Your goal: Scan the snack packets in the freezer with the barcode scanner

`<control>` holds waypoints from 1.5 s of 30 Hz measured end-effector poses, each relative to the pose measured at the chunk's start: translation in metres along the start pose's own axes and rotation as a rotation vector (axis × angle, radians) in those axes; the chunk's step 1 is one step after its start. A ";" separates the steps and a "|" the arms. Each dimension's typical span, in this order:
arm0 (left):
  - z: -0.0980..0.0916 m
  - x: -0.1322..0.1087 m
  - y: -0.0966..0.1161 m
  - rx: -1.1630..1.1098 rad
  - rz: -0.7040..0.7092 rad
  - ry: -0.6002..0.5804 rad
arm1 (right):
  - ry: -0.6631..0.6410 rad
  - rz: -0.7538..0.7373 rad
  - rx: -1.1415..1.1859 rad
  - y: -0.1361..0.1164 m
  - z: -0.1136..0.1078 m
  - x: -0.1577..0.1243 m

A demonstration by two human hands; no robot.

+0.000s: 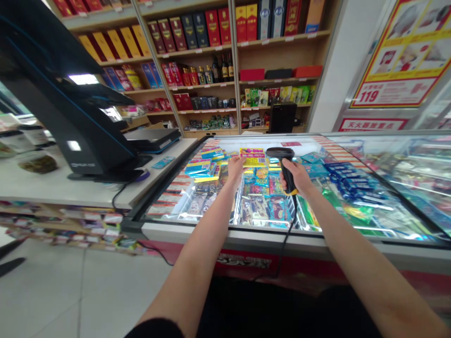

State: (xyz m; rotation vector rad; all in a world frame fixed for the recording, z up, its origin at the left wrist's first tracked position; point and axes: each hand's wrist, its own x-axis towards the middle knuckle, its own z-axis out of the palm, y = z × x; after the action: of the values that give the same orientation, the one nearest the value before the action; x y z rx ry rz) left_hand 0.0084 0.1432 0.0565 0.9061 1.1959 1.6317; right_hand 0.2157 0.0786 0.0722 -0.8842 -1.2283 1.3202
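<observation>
My left hand (236, 168) holds a flat yellow packet with pink print (252, 157) by its lower edge, out over the glass-topped freezer (232, 225). My right hand (295, 176) is shut around the grip of a black handheld barcode scanner (282, 162). Its head points up and left, close to the packet's right side. A black coiled cable (287, 230) runs down from the scanner over the freezer's front edge. Brightly coloured packets fill the freezer beneath both hands.
A black point-of-sale terminal (70, 112) stands on the white counter (70, 188) to my left. Wooden shelves (197, 61) of boxed liquor and bottles rise behind the freezer. A red and yellow poster (398, 61) hangs at the right.
</observation>
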 end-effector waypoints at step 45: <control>0.053 -0.034 -0.022 1.259 0.322 -0.192 | 0.394 -0.247 0.062 0.003 -0.032 0.009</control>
State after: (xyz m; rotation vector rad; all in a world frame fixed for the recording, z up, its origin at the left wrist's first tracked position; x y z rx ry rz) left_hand 0.0728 0.1306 0.0480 2.0352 2.0094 0.8161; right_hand 0.2450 0.0937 0.0641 -0.8675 -0.9471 0.9282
